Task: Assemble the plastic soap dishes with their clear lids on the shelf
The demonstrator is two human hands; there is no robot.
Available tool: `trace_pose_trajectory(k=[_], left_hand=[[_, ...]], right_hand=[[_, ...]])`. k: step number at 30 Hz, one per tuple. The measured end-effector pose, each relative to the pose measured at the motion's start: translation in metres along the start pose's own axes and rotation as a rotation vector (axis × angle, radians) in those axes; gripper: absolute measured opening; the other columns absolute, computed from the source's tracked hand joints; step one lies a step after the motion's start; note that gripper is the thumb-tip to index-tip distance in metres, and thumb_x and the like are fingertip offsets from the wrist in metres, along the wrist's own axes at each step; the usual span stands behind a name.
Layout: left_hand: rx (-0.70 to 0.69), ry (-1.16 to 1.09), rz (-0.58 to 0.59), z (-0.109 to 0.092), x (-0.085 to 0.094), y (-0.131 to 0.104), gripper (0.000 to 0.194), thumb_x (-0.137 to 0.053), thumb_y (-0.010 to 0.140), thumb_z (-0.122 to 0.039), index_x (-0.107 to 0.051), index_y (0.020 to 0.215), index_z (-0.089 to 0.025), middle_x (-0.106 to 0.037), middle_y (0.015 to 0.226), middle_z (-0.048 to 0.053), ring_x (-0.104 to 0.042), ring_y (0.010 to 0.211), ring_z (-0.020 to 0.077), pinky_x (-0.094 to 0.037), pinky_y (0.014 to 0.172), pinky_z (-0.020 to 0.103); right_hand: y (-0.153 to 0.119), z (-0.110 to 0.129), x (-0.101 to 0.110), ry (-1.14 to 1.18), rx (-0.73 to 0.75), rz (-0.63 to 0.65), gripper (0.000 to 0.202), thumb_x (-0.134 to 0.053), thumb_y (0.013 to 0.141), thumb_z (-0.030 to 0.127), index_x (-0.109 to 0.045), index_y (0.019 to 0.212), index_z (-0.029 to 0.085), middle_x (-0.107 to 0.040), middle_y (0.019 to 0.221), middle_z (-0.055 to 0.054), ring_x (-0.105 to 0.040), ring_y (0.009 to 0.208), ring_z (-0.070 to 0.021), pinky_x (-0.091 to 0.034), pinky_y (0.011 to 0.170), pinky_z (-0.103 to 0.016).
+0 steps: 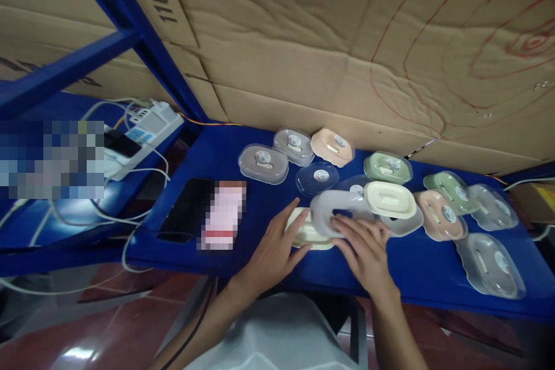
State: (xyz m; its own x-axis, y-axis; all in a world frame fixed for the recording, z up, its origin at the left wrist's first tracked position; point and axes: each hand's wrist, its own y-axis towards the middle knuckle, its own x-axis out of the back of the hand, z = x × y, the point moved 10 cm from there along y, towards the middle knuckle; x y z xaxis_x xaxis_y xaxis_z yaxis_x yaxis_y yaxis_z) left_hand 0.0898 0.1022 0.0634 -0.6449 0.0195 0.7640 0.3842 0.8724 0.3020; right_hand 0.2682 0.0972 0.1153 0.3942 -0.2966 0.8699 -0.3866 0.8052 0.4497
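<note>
Pale grey plastic tray [321, 214], near middle of bench [260, 203]: seemed light, stiff, slippery; rim suited gripping. Right hand [362, 244] pinched its edge; left hand [277, 243] half-spread at cream dish [315, 237], hold unclear.

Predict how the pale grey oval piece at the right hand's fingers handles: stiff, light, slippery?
The pale grey oval piece is probably light, given its central opening. Likely fairly stiff: its outline looks unbent at the right hand. Possibly slippery: its surface looks smooth.
</note>
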Motion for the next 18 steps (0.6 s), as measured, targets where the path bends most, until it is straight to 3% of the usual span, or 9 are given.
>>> trace_pose_trajectory(k=[4, 6, 9, 13, 16, 18], left_hand=[[0.091, 0.191, -0.041, 0.016, 0.016, 0.017, 0.055, -0.05, 0.109, -0.025, -0.038, 0.163, -0.025, -0.049, 0.166, 0.018, -0.045, 0.156, 0.0369, -0.043, 0.123, 0.061], [0.129, 0.235, -0.064, 0.023, 0.025, 0.023, 0.049, -0.047, 0.108, -0.02, -0.046, 0.156, -0.023, -0.057, 0.159, 0.017, -0.053, 0.15, 0.0357, -0.046, 0.121, 0.059], [0.172, 0.268, -0.133, 0.03, 0.041, 0.03, 0.05, -0.046, 0.105, -0.014, -0.051, 0.154, -0.022, -0.056, 0.16, 0.017, -0.056, 0.147, 0.0348, -0.05, 0.118, 0.055], [0.25, 0.405, -0.21, 0.052, 0.069, 0.047, 0.061, -0.048, 0.1, -0.008, -0.046, 0.16, -0.02, -0.038, 0.174, 0.019, -0.041, 0.158, 0.0418, -0.042, 0.122, 0.063], [0.272, 0.493, -0.147, 0.075, 0.08, 0.066, 0.07, -0.054, 0.094, -0.007, -0.043, 0.163, -0.019, -0.033, 0.176, 0.021, -0.034, 0.161, 0.0452, -0.04, 0.121, 0.068], [0.289, 0.539, -0.098, 0.089, 0.085, 0.076, 0.069, -0.059, 0.091, -0.006, -0.049, 0.158, -0.019, -0.046, 0.169, 0.02, -0.043, 0.156, 0.0459, -0.041, 0.12, 0.068]], right_hand=[[0.011, -0.048, 0.018, -0.152, -0.055, -0.068, 0.039, -0.057, 0.11, 0.028, -0.064, 0.149, 0.033, -0.073, 0.142, -0.005, -0.065, 0.127, -0.0288, -0.03, 0.119, -0.052], [0.014, -0.052, 0.017, -0.166, -0.057, -0.069, 0.042, -0.05, 0.112, 0.022, -0.063, 0.15, 0.031, -0.069, 0.147, -0.006, -0.06, 0.137, -0.0293, -0.028, 0.122, -0.053], [0.01, -0.015, -0.006, -0.054, 0.058, 0.048, 0.043, -0.052, 0.111, 0.022, -0.059, 0.152, 0.031, -0.067, 0.151, -0.005, -0.057, 0.142, -0.0267, -0.031, 0.123, -0.051], [-0.007, 0.049, -0.052, 0.118, 0.179, 0.271, 0.042, -0.057, 0.111, 0.036, -0.057, 0.152, 0.029, -0.063, 0.156, -0.007, -0.055, 0.145, -0.0258, -0.033, 0.124, -0.052], [-0.014, 0.055, -0.063, 0.164, 0.119, 0.261, 0.039, -0.057, 0.11, 0.032, -0.06, 0.149, 0.029, -0.065, 0.154, -0.007, -0.057, 0.143, -0.0252, -0.034, 0.124, -0.052], [-0.017, 0.045, -0.062, 0.172, 0.079, 0.227, 0.035, -0.057, 0.11, 0.029, -0.063, 0.145, 0.03, -0.068, 0.15, -0.006, -0.06, 0.139, -0.0249, -0.035, 0.123, -0.052]])
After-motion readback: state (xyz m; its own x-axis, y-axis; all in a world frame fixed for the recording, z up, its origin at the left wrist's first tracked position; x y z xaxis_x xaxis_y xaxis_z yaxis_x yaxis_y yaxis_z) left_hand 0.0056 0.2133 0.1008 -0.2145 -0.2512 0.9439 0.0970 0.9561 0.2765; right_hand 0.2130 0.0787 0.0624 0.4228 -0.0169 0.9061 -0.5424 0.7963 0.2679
